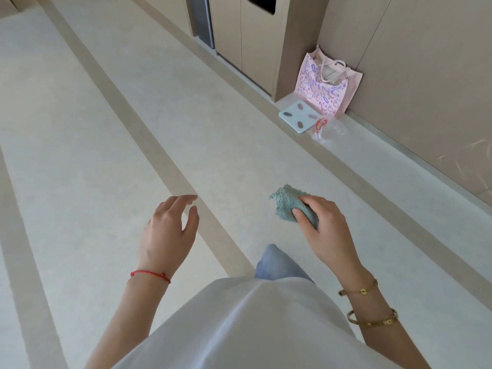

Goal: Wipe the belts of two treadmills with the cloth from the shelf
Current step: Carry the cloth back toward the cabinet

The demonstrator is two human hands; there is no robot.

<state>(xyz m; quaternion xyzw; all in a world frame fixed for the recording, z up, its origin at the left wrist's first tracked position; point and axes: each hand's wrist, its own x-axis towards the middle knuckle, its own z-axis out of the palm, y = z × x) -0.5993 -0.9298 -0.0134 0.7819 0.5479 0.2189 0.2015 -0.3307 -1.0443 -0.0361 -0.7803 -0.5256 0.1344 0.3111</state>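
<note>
A small teal cloth (286,202) is bunched in my right hand (323,227), which is shut on it at the lower right, above the pale floor. My left hand (167,230) hangs at the lower middle with its fingers apart and nothing in it. A red string sits on my left wrist; gold bracelets are on my right wrist. No treadmill and no shelf appear in the head view.
A pale floor (93,129) with beige stripes stretches ahead. By the right wall stand a pink patterned bag (323,89), a flat bathroom scale (299,115) and a clear plastic wrapper (328,130). Beige cabinet doors (247,30) are at the back.
</note>
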